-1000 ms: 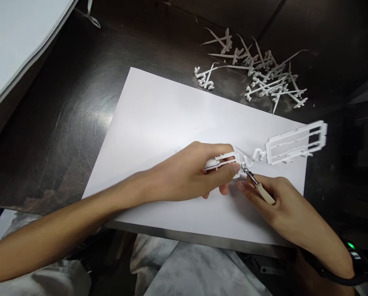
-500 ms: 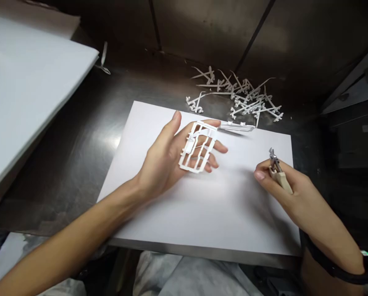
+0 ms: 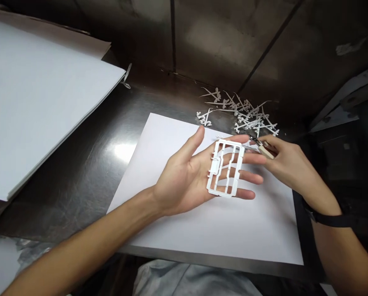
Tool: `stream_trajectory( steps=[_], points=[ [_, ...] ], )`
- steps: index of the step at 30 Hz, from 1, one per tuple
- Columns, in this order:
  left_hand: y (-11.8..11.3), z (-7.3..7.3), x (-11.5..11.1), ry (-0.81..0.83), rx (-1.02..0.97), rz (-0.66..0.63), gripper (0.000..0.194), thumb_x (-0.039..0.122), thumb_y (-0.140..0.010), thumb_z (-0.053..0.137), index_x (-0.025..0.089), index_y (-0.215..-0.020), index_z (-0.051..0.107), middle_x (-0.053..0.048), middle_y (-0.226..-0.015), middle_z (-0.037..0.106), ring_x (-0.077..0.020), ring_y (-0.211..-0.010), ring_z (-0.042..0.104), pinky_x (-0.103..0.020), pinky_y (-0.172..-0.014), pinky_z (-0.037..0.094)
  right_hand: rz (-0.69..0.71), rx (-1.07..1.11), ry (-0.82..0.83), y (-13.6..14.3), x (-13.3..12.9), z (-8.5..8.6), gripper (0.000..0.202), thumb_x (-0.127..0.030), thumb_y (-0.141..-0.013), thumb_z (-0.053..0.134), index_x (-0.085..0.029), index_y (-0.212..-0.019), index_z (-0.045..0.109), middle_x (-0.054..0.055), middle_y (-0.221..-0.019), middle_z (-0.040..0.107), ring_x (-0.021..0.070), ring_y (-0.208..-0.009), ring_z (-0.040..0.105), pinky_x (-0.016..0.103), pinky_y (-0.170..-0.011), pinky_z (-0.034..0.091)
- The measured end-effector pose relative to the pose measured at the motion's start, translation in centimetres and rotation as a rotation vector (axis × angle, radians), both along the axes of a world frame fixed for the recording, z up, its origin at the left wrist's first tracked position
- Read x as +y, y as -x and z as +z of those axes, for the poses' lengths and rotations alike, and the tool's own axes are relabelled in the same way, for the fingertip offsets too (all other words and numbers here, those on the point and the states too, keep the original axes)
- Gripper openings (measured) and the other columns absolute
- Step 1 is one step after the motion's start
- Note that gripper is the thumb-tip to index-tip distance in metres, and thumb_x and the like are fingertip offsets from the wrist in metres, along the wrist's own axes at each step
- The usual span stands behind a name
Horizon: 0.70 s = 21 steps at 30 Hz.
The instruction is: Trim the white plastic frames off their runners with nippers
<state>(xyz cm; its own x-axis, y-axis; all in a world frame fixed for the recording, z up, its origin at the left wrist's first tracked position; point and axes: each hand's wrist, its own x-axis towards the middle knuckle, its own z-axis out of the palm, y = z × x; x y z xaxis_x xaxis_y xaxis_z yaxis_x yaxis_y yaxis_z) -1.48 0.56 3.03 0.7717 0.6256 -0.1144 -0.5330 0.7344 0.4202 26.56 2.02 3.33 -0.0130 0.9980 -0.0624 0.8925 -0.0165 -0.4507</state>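
A white plastic frame (image 3: 215, 165) with thin inner bars lies across the palm and fingers of my left hand (image 3: 193, 176). That palm faces up, with the thumb and fingers spread. My right hand (image 3: 287, 162) is wrapped round small nippers (image 3: 266, 151) with pale handles, their metal jaws pointing left near my left fingertips. Behind my left fingers, another thin white piece (image 3: 248, 147) is partly hidden on the white sheet (image 3: 221, 230).
Several white plastic scraps (image 3: 248, 115) lie in a loose pile on the metal table (image 3: 79, 176) beyond the sheet. At the left is a stack of large white sheets (image 3: 48, 86). A dark metal wall (image 3: 215, 45) rises behind.
My left hand has spread its fingers, and the frame now lies flatter on it. My right hand has moved up and left with the nippers, close to my left fingertips. The view has shifted.
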Motion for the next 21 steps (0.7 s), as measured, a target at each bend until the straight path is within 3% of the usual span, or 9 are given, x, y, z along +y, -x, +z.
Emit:
stream_trajectory(
  steps=[5, 10, 21],
  points=[
    [0.1, 0.3, -0.4, -0.002, -0.069, -0.024, 0.072, 0.076, -0.109, 0.033, 0.022, -0.145, 0.064, -0.018, -0.145, 0.071, -0.0327, -0.118, 0.074, -0.046, -0.098, 0.062, -0.006, -0.038, -0.010, 0.1, -0.4, 0.1, 0.014, -0.039, -0.099, 0.067, -0.028, -0.105, 0.073, 0.000, -0.083, 0.070, 0.0271, -0.073, 0.063, 0.036, -0.065, 0.040],
    [-0.1, 0.2, -0.8, 0.004, -0.109, 0.010, 0.056, 0.064, -0.114, 0.037, 0.023, -0.141, 0.065, -0.016, -0.144, 0.071, -0.0301, -0.119, 0.073, -0.044, -0.098, 0.060, -0.025, -0.047, 0.002, 0.4, -0.8, -0.1, 0.012, -0.038, -0.098, 0.069, -0.028, -0.104, 0.071, 0.000, -0.079, 0.067, 0.0267, -0.070, 0.062, 0.037, -0.067, 0.041],
    [-0.2, 0.5, -1.3, 0.004, -0.090, -0.005, 0.052, 0.062, -0.116, 0.039, 0.026, -0.148, 0.058, -0.013, -0.145, 0.069, -0.0291, -0.126, 0.071, -0.039, -0.096, 0.060, -0.063, -0.116, -0.039, 1.3, -1.5, -0.6, 0.017, -0.041, -0.089, 0.060, -0.027, -0.096, 0.066, 0.004, -0.085, 0.071, 0.0303, -0.073, 0.066, 0.041, -0.067, 0.042]
  ],
)
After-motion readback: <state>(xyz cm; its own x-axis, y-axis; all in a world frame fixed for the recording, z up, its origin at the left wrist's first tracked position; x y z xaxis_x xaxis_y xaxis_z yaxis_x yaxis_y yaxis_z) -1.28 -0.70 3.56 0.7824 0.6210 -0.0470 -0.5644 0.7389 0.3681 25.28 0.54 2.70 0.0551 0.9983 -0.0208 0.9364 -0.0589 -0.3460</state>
